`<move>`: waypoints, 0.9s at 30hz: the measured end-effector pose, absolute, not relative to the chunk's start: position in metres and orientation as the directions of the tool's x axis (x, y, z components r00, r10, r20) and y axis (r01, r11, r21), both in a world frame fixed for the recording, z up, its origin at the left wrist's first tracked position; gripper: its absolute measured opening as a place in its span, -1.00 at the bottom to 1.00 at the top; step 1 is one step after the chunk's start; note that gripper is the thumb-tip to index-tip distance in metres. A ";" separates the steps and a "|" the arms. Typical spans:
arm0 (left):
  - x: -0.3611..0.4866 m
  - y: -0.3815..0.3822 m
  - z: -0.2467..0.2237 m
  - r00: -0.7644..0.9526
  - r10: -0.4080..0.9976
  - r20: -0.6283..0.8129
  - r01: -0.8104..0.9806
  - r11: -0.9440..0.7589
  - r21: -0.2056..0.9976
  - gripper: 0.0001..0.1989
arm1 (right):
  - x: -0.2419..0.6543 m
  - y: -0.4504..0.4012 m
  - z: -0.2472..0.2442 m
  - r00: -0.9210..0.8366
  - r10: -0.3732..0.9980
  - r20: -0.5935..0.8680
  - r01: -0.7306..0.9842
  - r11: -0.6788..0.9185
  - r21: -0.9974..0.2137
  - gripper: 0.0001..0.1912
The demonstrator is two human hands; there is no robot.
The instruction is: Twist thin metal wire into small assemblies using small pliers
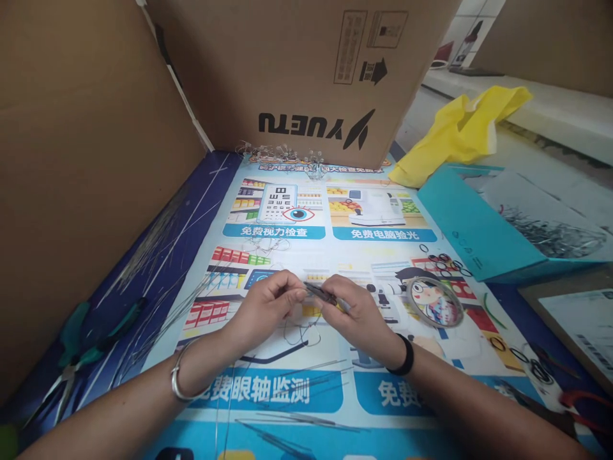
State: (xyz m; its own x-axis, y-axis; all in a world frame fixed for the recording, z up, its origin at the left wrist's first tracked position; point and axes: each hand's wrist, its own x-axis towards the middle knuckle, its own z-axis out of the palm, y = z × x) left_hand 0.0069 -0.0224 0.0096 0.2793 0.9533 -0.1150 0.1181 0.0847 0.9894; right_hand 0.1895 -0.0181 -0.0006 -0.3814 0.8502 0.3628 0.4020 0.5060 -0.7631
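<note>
While green-handled pliers (71, 345) lie near left, prob. kept w/in reach, L hand (268, 303) pinches, apparently on looped wire (301, 343), mid-surface (194, 191); R hand's (354, 313) grip closed on small dark pliers (322, 293), prob. for fine control. Poster (274, 232) underneath: "免费视力检查", "免费电脑验光". Far carton (287, 70): "YUETU", inverted.

- Left forearm (129, 393) reaches in from lower left.
- Left hand (268, 303) holds a tight fingertip pinch.
- Right forearm (460, 383) slants in from lower right.
- Right hand (357, 313) grips, fingers curled.
</note>
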 end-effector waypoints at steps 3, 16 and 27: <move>0.008 -0.023 0.010 0.281 0.953 -0.117 0.104 0.091 0.990 -0.84 | 0.189 -0.019 -0.001 -0.392 0.845 0.364 0.400 0.513 -0.759 -0.91; -0.005 -0.013 0.015 -0.061 0.916 0.395 0.505 -0.313 0.804 -0.87 | 0.198 -0.019 -0.001 -0.453 0.886 0.099 0.729 0.432 -0.531 -0.84; -0.002 -0.018 0.006 0.100 0.798 0.595 0.598 -0.526 0.605 -0.89 | 0.193 -0.022 0.000 -0.467 0.874 0.133 0.756 0.473 -0.452 -0.83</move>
State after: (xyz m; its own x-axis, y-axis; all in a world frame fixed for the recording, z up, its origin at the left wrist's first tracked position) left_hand -0.0021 -0.0182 0.0064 0.0996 0.7978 0.5946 0.5977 -0.5257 0.6053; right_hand 0.1932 -0.0222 -0.0003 -0.4675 0.8740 0.1330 0.7561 0.4732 -0.4520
